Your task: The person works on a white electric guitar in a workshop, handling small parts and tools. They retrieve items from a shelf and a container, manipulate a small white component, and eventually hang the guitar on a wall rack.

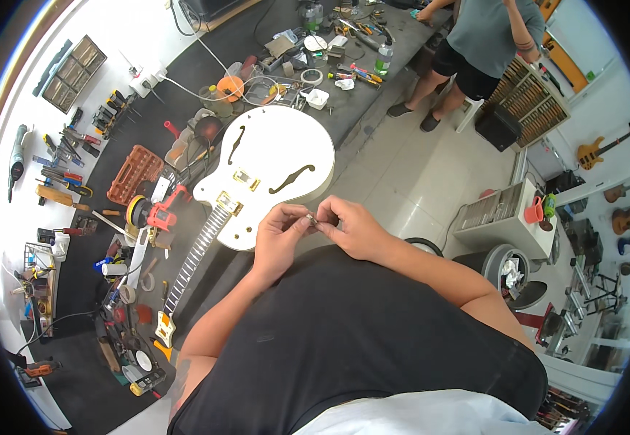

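Note:
Close in front of my body, my left hand (283, 230) and my right hand (345, 223) meet fingertip to fingertip. Between them they pinch a small metal part (312, 218), too small to name exactly. Just beyond my hands a white hollow-body electric guitar (286, 148) lies face up on the dark workbench. Two dark f-holes and gold-coloured pickups show on its top. Its neck (197, 257) runs toward the lower left, ending in a white headstock (166, 330). No strings can be made out on it.
Tools and small parts crowd the bench, among them an orange-red tool case (135, 174), a red polisher (161, 212) and a spray bottle (383, 56). Another person (485, 51) stands beyond the bench's far right end. A bin (507, 268) stands on my right.

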Demonstrator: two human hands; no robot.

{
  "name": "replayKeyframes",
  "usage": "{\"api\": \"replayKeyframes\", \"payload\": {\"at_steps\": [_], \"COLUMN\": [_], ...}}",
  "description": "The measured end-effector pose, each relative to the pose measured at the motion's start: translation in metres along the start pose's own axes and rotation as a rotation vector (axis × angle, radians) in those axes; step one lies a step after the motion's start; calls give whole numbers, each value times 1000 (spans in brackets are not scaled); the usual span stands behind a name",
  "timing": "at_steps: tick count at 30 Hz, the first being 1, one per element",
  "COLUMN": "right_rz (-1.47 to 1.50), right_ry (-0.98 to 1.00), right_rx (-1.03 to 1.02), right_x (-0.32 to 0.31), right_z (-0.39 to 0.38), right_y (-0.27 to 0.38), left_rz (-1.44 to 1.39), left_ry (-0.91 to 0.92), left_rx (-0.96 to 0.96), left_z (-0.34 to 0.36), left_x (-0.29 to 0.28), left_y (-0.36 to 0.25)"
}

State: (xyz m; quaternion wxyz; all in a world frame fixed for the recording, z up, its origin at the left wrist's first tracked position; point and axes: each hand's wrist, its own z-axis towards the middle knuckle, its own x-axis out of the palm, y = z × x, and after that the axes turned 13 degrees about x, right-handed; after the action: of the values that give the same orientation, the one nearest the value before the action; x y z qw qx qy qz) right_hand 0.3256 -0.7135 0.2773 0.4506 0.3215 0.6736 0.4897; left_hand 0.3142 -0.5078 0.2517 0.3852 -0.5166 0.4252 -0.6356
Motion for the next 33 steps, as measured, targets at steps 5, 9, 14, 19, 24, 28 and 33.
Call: {"api": "replayKeyframes", "payload": {"at_steps": [5,9,14,19,24,28,33], "right_rz": [-54,-81,-81,-102,-94,-58,-109], "right_ry": [-23,-33,-20,-18,-25,-39,-62], "right_rx": [-31,-78,-97,-123,-104,-89,-82], "right_x": [0,2,4,5,3,2,0], "right_z": [2,6,11,16,18,17,15], "right_y": [-4,-4,-4,-8,-2,-4,-2], "left_rz": [-135,-170,-196,-159,-151,-186,-157], "left_ry": [-8,-43,-52,-95,-105,-79,-61], "left_rx": [-36,-36,-39,-55,-56,-33,-48], "left_z": [2,0,1,3,4,6,6], "left_x": [-1,0,-3,-5,-3,-2,1], "left_y": [0,1,1,2,1,1,2]}}
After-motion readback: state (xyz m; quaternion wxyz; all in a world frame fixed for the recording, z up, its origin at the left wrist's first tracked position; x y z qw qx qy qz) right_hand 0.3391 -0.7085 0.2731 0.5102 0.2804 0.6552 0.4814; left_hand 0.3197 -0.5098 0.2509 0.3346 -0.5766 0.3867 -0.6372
